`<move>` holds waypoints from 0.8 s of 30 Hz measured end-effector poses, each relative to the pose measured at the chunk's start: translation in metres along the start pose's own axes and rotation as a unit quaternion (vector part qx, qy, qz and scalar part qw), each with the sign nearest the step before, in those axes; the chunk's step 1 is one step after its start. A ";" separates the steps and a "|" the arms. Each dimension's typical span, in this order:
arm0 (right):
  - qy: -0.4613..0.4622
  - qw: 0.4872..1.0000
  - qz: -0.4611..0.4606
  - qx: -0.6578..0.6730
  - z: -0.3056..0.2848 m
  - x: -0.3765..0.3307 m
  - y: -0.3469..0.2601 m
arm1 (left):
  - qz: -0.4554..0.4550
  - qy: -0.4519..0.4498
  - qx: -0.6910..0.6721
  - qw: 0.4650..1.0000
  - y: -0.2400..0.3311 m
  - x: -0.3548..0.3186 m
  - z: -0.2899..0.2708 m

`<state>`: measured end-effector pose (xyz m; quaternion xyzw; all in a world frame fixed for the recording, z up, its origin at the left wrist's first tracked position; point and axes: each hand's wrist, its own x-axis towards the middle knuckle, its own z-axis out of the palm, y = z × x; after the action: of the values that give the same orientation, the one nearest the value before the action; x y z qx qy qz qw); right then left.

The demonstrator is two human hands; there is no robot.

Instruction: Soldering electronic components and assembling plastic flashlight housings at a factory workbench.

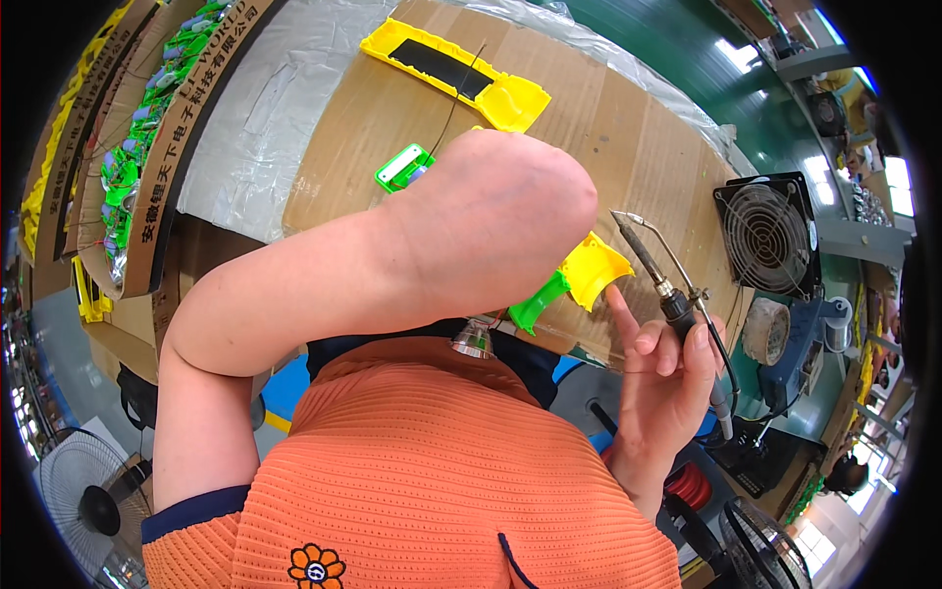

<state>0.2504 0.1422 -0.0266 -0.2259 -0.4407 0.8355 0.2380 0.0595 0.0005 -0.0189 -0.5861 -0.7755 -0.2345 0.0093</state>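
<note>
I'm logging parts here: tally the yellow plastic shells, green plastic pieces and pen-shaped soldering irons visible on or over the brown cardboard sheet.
Yellow plastic shells: 2
Green plastic pieces: 2
Pen-shaped soldering iron: 1
Total: 5 visible; the left hand may hide more.

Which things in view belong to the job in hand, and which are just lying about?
Seemingly in the job:
- soldering iron, held in the right hand
- curved yellow shell and green part, partly hidden by the left hand, whose grip is hidden
- green-framed piece

Apparently just lying about:
- square fan
- standing fan
- cardboard box of green parts
</note>
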 end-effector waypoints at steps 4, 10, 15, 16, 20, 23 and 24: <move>-0.006 1.000 -0.009 0.008 -0.002 0.002 0.004 | 0.000 0.002 -0.001 1.000 0.000 0.000 0.001; -0.026 0.999 -0.014 0.026 0.000 0.017 0.009 | -0.026 0.023 0.023 0.999 -0.004 0.000 0.003; -0.015 0.999 -0.008 0.027 0.001 0.020 0.010 | -0.038 0.046 0.023 0.998 -0.005 -0.002 0.005; -0.015 0.999 -0.007 0.028 0.000 0.020 0.009 | -0.038 0.045 0.023 0.998 -0.005 -0.002 0.005; 0.001 0.999 -0.015 0.036 -0.007 0.017 0.007 | -0.037 0.039 0.036 0.998 -0.004 -0.002 0.006; -0.001 0.999 -0.023 0.040 -0.017 0.017 0.004 | -0.034 0.039 0.046 0.998 -0.004 -0.001 0.005; 0.016 0.998 -0.026 0.046 -0.020 0.016 0.004 | -0.033 0.036 0.052 0.997 -0.003 0.000 0.004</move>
<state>0.2482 0.1623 -0.0428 -0.2162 -0.4042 0.8445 0.2768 0.0575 0.0009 -0.0237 -0.5502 -0.8046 -0.2154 0.0598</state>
